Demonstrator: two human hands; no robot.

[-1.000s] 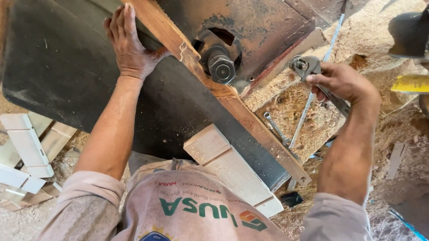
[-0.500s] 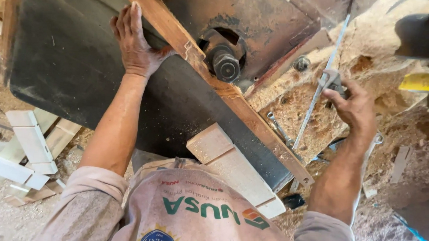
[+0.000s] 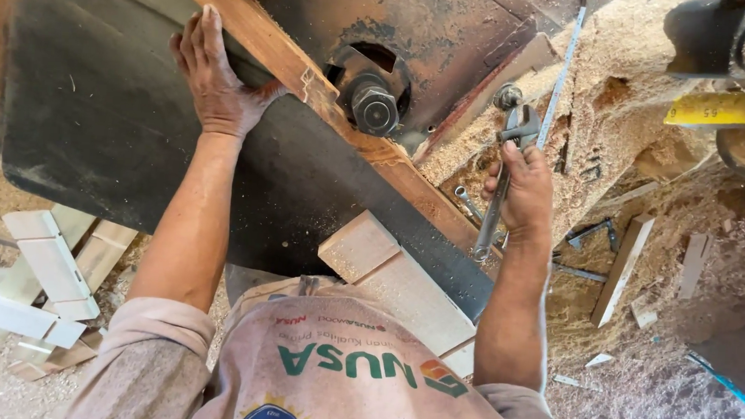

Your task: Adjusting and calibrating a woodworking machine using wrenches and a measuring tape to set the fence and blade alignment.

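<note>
Wrench clamped in our right hand — long axis running near-to-far, jaw just beside the small bolt; left hand lies flat, open, on the dark panel — farther left.

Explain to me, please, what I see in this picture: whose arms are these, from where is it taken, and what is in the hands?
The picture comes from a camera worn on a person's head, looking down, so the two arms are that person's own. The left hand lies flat on a dark metal table of a workshop machine, touching a wooden rail that crosses it. Beside the rail is a big nut on a rusty plate. The right hand holds an adjustable wrench, its head up near a small bolt. Sawdust covers the ground, and wood blocks lie at the left.
</note>
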